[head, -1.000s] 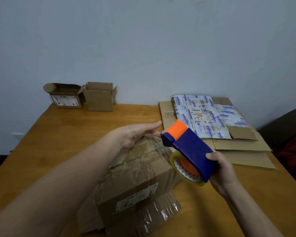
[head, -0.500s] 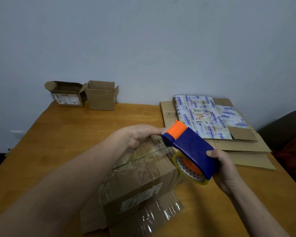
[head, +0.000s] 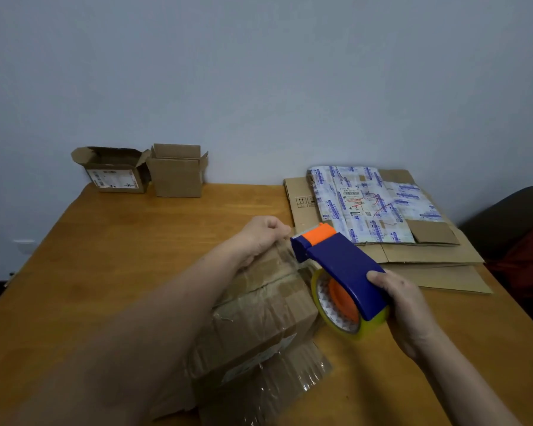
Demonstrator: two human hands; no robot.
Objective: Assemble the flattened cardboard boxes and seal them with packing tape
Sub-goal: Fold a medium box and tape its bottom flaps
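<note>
Since a second ago the left hand [head: 260, 238] has curled its straight fingers over the far edge of the near box [head: 259, 305]. We count two small boxes at the far left of the surface [head: 136, 241], one labelled [head: 114, 176] and one plain [head: 177, 179], both upright with flaps open; we cannot see what is inside. One near box lies under the left forearm, flaps closed. Just right of it, the right hand [head: 403, 305] grips one blue and orange tape dispenser [head: 342, 265] carrying one roll [head: 336, 305], its nose just beside the left fingers. At the far right lies one pile of flattened cardboard [head: 437, 259], at least three sheets.
</note>
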